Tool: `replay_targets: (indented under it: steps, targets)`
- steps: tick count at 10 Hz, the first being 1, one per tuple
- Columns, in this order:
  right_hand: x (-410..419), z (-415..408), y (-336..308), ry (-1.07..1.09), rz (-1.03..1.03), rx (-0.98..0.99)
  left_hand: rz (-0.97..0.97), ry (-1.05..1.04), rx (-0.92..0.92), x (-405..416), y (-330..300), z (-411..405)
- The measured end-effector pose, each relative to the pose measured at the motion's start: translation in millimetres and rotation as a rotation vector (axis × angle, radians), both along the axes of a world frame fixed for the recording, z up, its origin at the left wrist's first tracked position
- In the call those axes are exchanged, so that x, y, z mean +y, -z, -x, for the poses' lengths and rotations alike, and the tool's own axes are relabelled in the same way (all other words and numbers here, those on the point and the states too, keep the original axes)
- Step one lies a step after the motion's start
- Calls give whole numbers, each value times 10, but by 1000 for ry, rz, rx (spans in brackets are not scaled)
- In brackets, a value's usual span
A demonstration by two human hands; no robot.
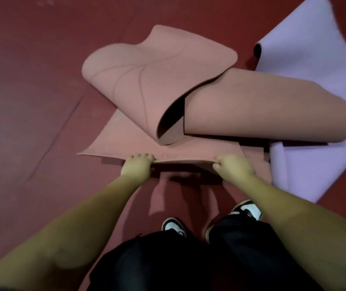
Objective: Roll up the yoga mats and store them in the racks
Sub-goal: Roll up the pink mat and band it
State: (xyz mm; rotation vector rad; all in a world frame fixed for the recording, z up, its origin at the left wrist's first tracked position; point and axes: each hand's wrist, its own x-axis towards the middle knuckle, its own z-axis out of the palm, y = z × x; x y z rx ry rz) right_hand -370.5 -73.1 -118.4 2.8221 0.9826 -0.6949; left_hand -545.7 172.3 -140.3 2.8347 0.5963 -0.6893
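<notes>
Floor (31, 101): dark red, with faint seams running across the left side; it carried everything listed below.

Pink mat (147, 80): lay crumpled in the middle of the floor, partly unrolled. Its far portion arched up in a loose fold, printed with thin curved lines. A second portion to the right curled over into a wide open tube whose dark inside showed at the gap between the two folds. The near end lay flat, its edge lifted slightly off the floor.

Lilac mat (306, 49): spread flat at the right, running from the top edge down past the pink mat, which overlapped it. One far corner curled up, showing a dark underside.

Black trousers (189, 259) and black-and-white shoes (173, 224): the person stood just short of the pink mat's near edge.

Left hand (137, 165): grip clamped on the near edge of the pink mat, fingers curled over it.

Right hand (234, 166): grip likewise clamped on the same edge, further right, thumb beneath.
</notes>
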Motion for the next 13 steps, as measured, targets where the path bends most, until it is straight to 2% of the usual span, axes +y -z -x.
replay_targets:
  steps: [1, 2, 3, 4, 5, 6, 7, 8, 9, 10, 11, 12, 13]
  targets:
    - [-6, -226, -669, 46, -105, -146, -114, -98, -207, 65, -541, -129]
    - [-94, -340, -1617, 187, -281, -253, -184, -60, -476, 15, -1517, -284]
    - [-226, -585, -2126, 235, -482, -457, -310, 73, -748, -12, -2176, -524]
    - [-1455, 741, -3564, 71, -535, -680, -382, 151, -897, -981, -3664, 732]
    - [-1624, 952, -3182, -57, -199, -378, -275, 280, -627, -1117, -3242, 904]
    - [-1730, 1294, -2905, -63, -206, -256, -192, 307, -613, -1281, -3009, 1104]
    - [-1762, 1727, -2820, -73, -406, -230, -128, 298, -677, -1489, -3131, 1317]
    - [-1734, 2053, -2832, -25, -478, -290, -92, 298, -703, -1669, -3418, 1504]
    - [-1720, 2079, -3107, -17, -552, -347, -67, 250, -663, -1767, -3702, 1734]
    - [-1734, 2088, -3280, -90, -497, -303, -14, 99, -608, -1911, -3799, 1982]
    - [-1705, 2227, -3134, -119, -278, -41, 60, -99, -283, -2044, -3574, 2092]
    - [-1674, 2339, -2883, -119, -83, 170, 106, -189, -87, -2181, -3203, 2242]
    - [-1661, 2387, -2749, -107, -22, 209, 6, -103, -385, -2211, -2930, 2443]
